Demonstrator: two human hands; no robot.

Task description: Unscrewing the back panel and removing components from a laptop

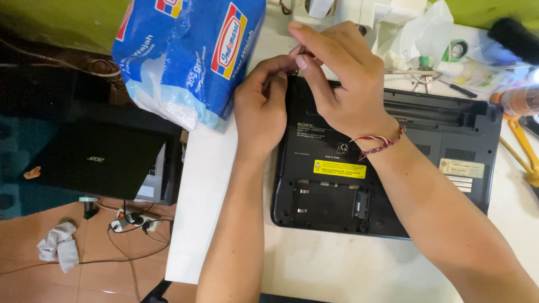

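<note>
Head view looks straight down on a dark laptop [393, 163] lying upside down on a white worktop [348, 264], its battery bay open and empty along the far edge and a cover missing from a recess near the front. The left hand [261, 112] is curled at the laptop's far left corner, its grip narrow, thumb and fingers pinched in close against the casing. The right hand [342, 84], with a braided bracelet [382, 143] at the wrist, crosses over the laptop to the same corner; its fingertips pinch something thin and small, too hidden to name, so I cannot tell exactly what the grip holds.

A blue and white tissue pack [185, 56] sits just beside the left hand at the worktop's edge. Beyond the laptop lie a crumpled plastic bag [421, 33], a small bottle [471, 73] and an orange-handled tool [525, 148]. A second black laptop [95, 163] rests lower down to the left, above a tiled floor [33, 280] with a power strip [132, 220].

Both hands crowd one corner, so a slip there could scratch the casing or flick a small part off the near worktop edge onto the floor. Pressing down at the corner could also make the laptop slide on the smooth surface.
</note>
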